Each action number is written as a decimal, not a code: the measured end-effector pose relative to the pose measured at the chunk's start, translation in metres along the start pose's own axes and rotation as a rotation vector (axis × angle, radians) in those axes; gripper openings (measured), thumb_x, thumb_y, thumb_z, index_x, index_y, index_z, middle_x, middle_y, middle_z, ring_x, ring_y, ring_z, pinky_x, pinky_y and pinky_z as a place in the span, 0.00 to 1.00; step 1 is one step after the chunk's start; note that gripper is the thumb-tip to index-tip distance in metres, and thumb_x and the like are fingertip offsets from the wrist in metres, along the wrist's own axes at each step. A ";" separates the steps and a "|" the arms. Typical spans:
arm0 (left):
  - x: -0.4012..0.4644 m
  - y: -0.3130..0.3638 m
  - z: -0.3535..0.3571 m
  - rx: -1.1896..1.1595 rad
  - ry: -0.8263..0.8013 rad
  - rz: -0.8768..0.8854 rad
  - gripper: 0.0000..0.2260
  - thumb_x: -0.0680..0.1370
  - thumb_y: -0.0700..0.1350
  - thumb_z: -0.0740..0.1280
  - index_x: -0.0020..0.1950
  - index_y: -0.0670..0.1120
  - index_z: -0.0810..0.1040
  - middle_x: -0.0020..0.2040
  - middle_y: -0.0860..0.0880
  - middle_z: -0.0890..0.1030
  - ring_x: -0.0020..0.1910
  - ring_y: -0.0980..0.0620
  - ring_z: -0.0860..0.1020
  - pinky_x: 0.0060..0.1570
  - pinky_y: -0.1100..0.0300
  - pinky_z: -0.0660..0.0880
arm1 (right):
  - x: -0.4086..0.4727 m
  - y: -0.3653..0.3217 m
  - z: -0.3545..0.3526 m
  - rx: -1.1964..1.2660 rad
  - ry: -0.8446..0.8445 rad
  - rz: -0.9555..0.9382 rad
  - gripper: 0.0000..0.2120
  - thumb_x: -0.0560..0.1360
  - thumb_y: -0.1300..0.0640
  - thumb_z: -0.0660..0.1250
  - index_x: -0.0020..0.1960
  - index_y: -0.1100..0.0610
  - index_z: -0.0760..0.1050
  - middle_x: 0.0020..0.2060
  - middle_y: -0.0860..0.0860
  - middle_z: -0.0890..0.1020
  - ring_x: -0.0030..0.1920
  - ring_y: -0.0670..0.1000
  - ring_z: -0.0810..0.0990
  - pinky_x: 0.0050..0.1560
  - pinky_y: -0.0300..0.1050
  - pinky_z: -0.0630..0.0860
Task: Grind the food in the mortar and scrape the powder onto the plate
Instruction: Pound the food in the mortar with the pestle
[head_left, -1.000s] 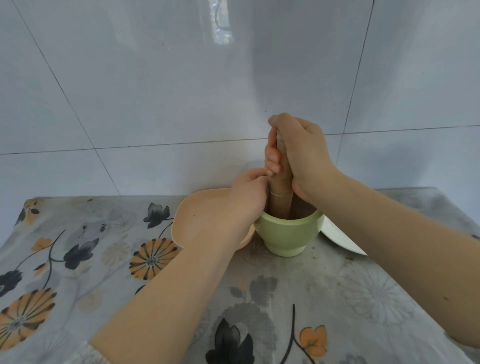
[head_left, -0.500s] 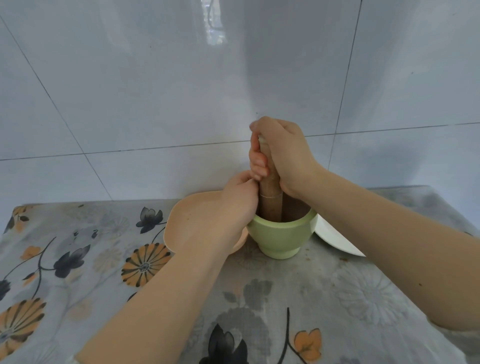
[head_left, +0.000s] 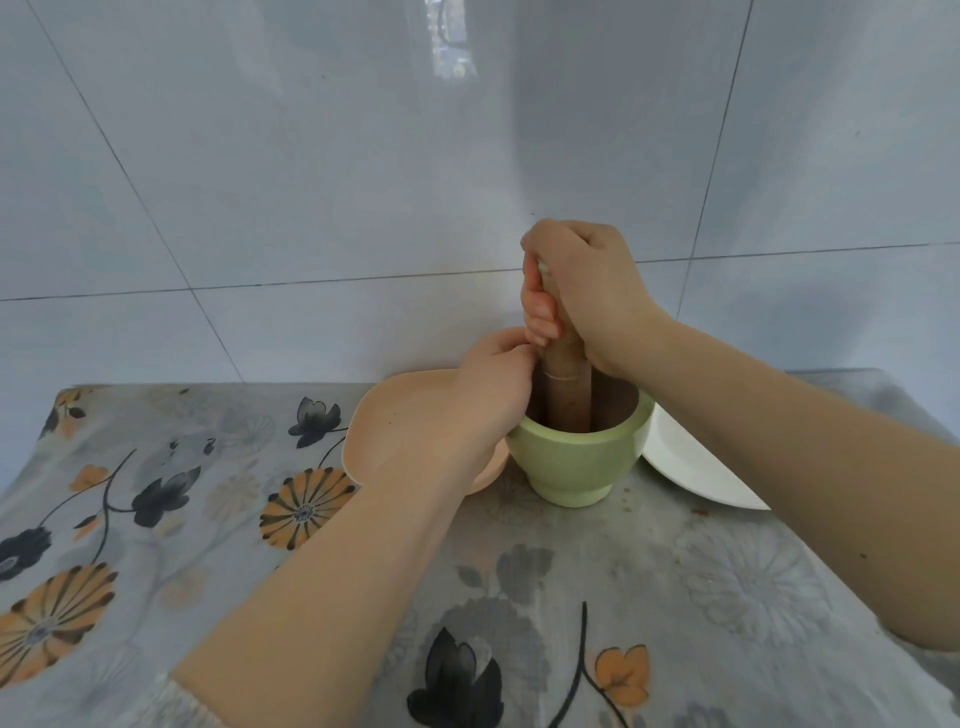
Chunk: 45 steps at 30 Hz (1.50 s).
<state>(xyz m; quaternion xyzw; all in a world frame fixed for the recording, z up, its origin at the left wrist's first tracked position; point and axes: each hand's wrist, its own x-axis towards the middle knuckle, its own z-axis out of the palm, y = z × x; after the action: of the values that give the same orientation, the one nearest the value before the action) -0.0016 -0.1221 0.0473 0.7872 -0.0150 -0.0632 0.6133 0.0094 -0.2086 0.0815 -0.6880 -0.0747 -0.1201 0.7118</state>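
A light green mortar (head_left: 576, 462) stands on the flowered tablecloth near the back wall. A brown wooden pestle (head_left: 566, 395) stands upright inside it. My right hand (head_left: 587, 291) is wrapped in a fist around the pestle's top. My left hand (head_left: 488, 400) grips the mortar's left rim and holds it steady. The mortar's inside looks brown; its contents are hidden by the wall and the pestle. A peach plate (head_left: 395, 426) lies just left of the mortar, partly under my left hand. A white plate (head_left: 685, 462) lies to its right, partly behind my right forearm.
The table is covered by a grey cloth (head_left: 623, 597) with orange and black flowers. A white tiled wall (head_left: 311, 182) rises straight behind the plates. A few brown crumbs lie on the cloth near the white plate.
The pestle and my right hand stay at the mortar with only a small shift. My left hand keeps its hold on the rim. The camera view has drifted slightly.
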 end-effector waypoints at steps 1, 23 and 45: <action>0.000 0.000 0.000 0.017 -0.002 0.012 0.13 0.78 0.39 0.57 0.55 0.44 0.80 0.53 0.43 0.81 0.53 0.46 0.78 0.54 0.55 0.74 | 0.000 0.000 -0.001 -0.002 0.011 0.007 0.13 0.71 0.60 0.58 0.28 0.60 0.65 0.18 0.55 0.64 0.20 0.52 0.61 0.25 0.44 0.65; 0.006 -0.011 -0.001 -0.067 0.000 0.106 0.19 0.76 0.38 0.58 0.31 0.54 0.79 0.35 0.55 0.80 0.38 0.58 0.77 0.36 0.64 0.72 | -0.020 -0.004 -0.018 0.197 0.126 0.132 0.13 0.70 0.56 0.60 0.28 0.59 0.66 0.18 0.53 0.65 0.19 0.52 0.61 0.25 0.42 0.64; 0.004 -0.007 -0.001 -0.166 0.020 0.061 0.17 0.76 0.37 0.59 0.32 0.55 0.75 0.32 0.56 0.76 0.33 0.61 0.72 0.19 0.78 0.67 | -0.013 0.002 -0.008 0.270 0.168 0.071 0.11 0.69 0.57 0.61 0.29 0.59 0.66 0.19 0.54 0.66 0.20 0.52 0.62 0.25 0.42 0.64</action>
<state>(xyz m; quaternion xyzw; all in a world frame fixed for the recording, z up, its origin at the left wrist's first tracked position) 0.0017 -0.1199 0.0405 0.7332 -0.0277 -0.0378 0.6784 -0.0032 -0.2157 0.0761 -0.5759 -0.0058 -0.1409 0.8053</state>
